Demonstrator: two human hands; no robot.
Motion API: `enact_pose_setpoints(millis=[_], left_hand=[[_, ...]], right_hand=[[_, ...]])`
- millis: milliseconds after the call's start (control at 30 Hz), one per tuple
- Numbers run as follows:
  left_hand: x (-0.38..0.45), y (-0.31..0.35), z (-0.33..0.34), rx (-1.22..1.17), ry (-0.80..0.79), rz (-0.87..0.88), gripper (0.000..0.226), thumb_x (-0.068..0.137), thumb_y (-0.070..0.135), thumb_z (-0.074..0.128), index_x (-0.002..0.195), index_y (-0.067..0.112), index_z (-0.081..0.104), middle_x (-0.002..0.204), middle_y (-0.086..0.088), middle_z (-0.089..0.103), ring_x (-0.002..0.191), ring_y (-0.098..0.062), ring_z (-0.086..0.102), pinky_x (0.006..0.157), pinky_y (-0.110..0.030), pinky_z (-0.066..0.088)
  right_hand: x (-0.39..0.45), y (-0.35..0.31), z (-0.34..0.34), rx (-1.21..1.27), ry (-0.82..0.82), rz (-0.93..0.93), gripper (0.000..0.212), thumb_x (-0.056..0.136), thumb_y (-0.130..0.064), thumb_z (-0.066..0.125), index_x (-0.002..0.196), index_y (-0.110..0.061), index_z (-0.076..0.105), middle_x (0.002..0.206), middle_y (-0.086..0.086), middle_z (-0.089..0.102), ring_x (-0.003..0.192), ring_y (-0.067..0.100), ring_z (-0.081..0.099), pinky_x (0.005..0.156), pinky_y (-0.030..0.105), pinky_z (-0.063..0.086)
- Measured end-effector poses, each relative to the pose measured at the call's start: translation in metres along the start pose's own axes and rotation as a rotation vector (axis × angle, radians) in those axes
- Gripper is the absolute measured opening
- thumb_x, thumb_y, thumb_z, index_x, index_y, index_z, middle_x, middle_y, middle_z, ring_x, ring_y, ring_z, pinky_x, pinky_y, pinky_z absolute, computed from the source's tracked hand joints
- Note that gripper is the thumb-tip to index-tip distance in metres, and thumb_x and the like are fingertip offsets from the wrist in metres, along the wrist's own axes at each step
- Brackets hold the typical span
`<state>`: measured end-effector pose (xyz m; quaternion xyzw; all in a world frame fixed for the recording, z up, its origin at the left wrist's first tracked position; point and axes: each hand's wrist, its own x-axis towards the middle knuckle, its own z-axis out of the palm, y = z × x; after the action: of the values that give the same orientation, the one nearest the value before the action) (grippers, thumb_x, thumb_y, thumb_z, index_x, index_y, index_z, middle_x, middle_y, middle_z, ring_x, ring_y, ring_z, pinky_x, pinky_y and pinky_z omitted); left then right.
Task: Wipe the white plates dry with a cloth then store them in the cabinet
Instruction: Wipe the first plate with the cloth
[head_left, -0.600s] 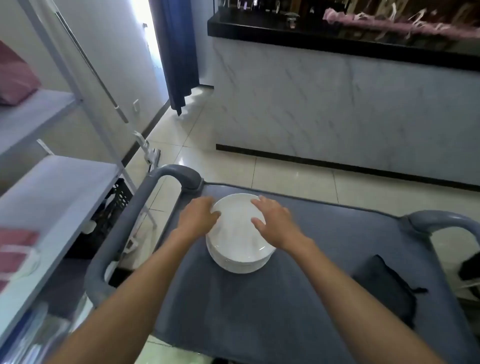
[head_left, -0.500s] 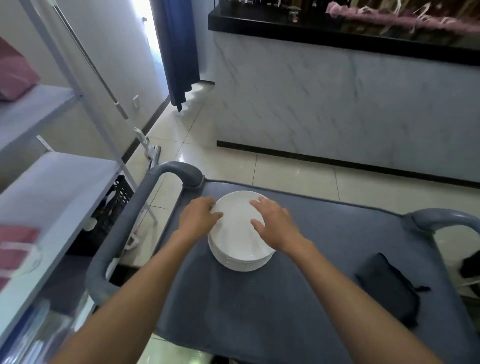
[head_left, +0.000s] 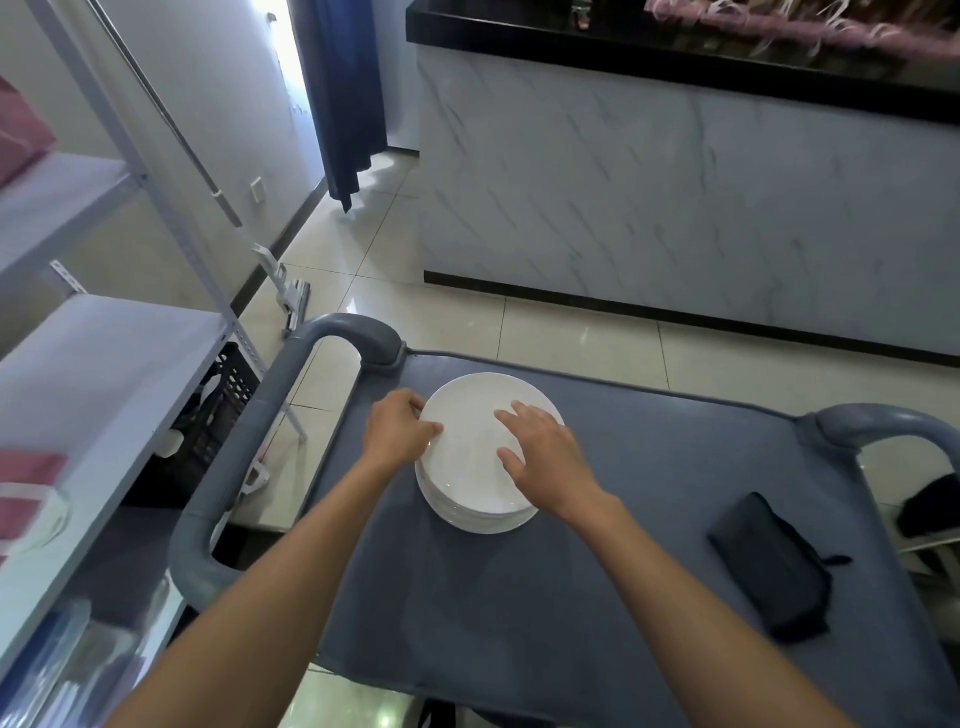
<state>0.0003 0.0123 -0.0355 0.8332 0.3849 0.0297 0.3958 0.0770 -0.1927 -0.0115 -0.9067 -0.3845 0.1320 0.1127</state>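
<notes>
White round ceramic plates (head_left: 470, 499) sit in a stack on the grey cloth-covered cart top that serves as the worktop (head_left: 597, 597), toward its far-left corner, near the curved grey cart handle (head_left: 291, 410) that runs along the left edge.

From the head view, both hands are at the top plate. The left hand (head_left: 395, 431) grips the plate's left rim, with the thumb lying on the upper face and the fingers curled down over the edge. The right hand (head_left: 540, 452) lies on the top plate's right half with its fingers spread and laid nearly flat against the surface, thumb pointing toward the plate's centre.

A dark folded cloth (head_left: 774, 566) lies near the worktop's right edge, well apart from the stack. A second grey handle (head_left: 883, 423) curves up at the far-right corner.

Left of the cart stands a white metal shelving unit (head_left: 104, 353). Beyond the cart are pale floor tiles (head_left: 571, 332), a marble-patterned counter front (head_left: 675, 182) and a dark blue curtain (head_left: 343, 93).
</notes>
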Motion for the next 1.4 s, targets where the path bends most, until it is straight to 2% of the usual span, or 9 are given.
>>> enact_pose_setpoints(millis=[200, 433, 500, 600, 667, 967, 1067, 1167, 1400], left_hand=[[-0.005, -0.004, 0.000, -0.099, -0.005, -0.053, 0.022, 0.075, 0.021, 0.082, 0.081, 0.024, 0.061, 0.090, 0.004, 0.065, 0.093, -0.023, 0.065, 0.086, -0.041, 0.057], [-0.015, -0.006, -0.004, -0.218, -0.016, -0.082, 0.020, 0.076, 0.017, 0.082, 0.088, 0.016, 0.065, 0.091, -0.001, 0.068, 0.089, -0.021, 0.066, 0.082, -0.045, 0.060], [-0.018, -0.002, -0.007, -0.236, -0.016, -0.073, 0.017, 0.077, 0.015, 0.080, 0.087, 0.015, 0.065, 0.091, -0.002, 0.068, 0.088, -0.022, 0.067, 0.074, -0.044, 0.062], [-0.026, 0.004, -0.011, -0.295, -0.051, -0.095, 0.014, 0.082, 0.011, 0.074, 0.089, 0.013, 0.062, 0.098, -0.006, 0.067, 0.087, -0.024, 0.068, 0.051, -0.033, 0.058], [-0.030, 0.005, -0.014, -0.331, -0.089, -0.113, 0.015, 0.085, 0.008, 0.070, 0.092, 0.013, 0.058, 0.104, -0.006, 0.064, 0.089, -0.024, 0.067, 0.047, -0.031, 0.056], [-0.050, 0.013, -0.024, -0.510, -0.270, -0.174, 0.024, 0.096, -0.003, 0.055, 0.116, 0.010, 0.051, 0.109, -0.012, 0.058, 0.081, -0.028, 0.064, 0.044, -0.037, 0.057], [-0.054, 0.016, -0.026, -0.586, -0.299, -0.151, 0.033, 0.095, -0.008, 0.052, 0.122, 0.011, 0.056, 0.106, -0.014, 0.062, 0.080, -0.032, 0.065, 0.053, -0.045, 0.062], [-0.058, 0.022, -0.024, -0.630, -0.314, -0.122, 0.039, 0.094, -0.009, 0.052, 0.125, 0.015, 0.056, 0.109, -0.012, 0.062, 0.084, -0.035, 0.066, 0.057, -0.047, 0.062], [-0.068, 0.049, 0.001, -0.670, -0.418, -0.125, 0.042, 0.093, -0.011, 0.051, 0.130, 0.008, 0.059, 0.121, -0.018, 0.063, 0.091, -0.036, 0.067, 0.057, -0.046, 0.062]], right_hand=[[-0.007, -0.001, -0.002, 0.016, 0.019, 0.027, 0.054, 0.104, -0.036, 0.045, 0.155, -0.027, 0.030, 0.164, 0.001, 0.023, 0.150, 0.020, 0.020, 0.117, 0.039, 0.022], [-0.019, -0.002, -0.007, 0.024, 0.045, 0.059, 0.054, 0.104, -0.035, 0.046, 0.155, -0.026, 0.031, 0.164, 0.001, 0.024, 0.150, 0.019, 0.019, 0.116, 0.040, 0.022], [-0.022, -0.003, -0.009, 0.029, 0.058, 0.063, 0.053, 0.104, -0.034, 0.046, 0.154, -0.025, 0.032, 0.163, 0.001, 0.025, 0.150, 0.019, 0.019, 0.116, 0.040, 0.022], [-0.028, -0.004, -0.011, 0.028, 0.074, 0.066, 0.053, 0.103, -0.034, 0.047, 0.153, -0.024, 0.033, 0.162, 0.002, 0.027, 0.149, 0.019, 0.021, 0.115, 0.041, 0.024], [-0.031, -0.005, -0.012, 0.029, 0.084, 0.071, 0.053, 0.103, -0.033, 0.048, 0.153, -0.024, 0.034, 0.162, 0.002, 0.028, 0.149, 0.019, 0.021, 0.115, 0.041, 0.024], [-0.050, -0.003, -0.017, 0.032, 0.113, 0.109, 0.053, 0.103, -0.033, 0.047, 0.153, -0.024, 0.033, 0.163, 0.002, 0.026, 0.150, 0.020, 0.021, 0.116, 0.040, 0.023], [-0.056, 0.000, -0.020, 0.037, 0.133, 0.130, 0.054, 0.103, -0.033, 0.047, 0.154, -0.024, 0.033, 0.163, 0.003, 0.025, 0.150, 0.020, 0.020, 0.117, 0.042, 0.022], [-0.066, 0.008, -0.023, 0.069, 0.172, 0.171, 0.055, 0.102, -0.033, 0.048, 0.154, -0.024, 0.033, 0.164, 0.003, 0.025, 0.151, 0.020, 0.020, 0.118, 0.044, 0.021], [-0.096, 0.047, -0.029, 0.152, 0.242, 0.310, 0.055, 0.102, -0.035, 0.049, 0.153, -0.029, 0.033, 0.165, -0.001, 0.023, 0.151, 0.020, 0.020, 0.119, 0.050, 0.026]])
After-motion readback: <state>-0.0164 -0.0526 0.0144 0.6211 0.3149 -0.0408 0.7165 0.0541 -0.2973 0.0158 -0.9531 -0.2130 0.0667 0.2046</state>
